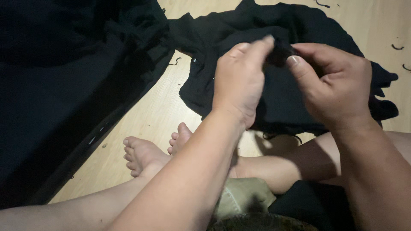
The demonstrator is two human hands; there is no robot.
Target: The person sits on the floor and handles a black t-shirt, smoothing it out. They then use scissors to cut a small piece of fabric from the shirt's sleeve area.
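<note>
- My left hand (pixel 237 79) and right hand (pixel 338 85) meet above my crossed legs, fingers (pixel 295 60) of both pinched tight on a small bunched fold of the black garment (pixel 278 96).
- The garment's remaining part lies spread on the pale wooden floor (pixel 154 115) just beyond my bare feet (pixel 143 156).
- A larger dark cloth heap (pixel 64 72) sits to my left.

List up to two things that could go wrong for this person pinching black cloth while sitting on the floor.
Both the left hand and right hand pinch a small fold of black cloth; in this dim light, black on black, a slip or misjudged grip seems likely. Loose thread scraps on the wooden floor could cling to the cloth.
</note>
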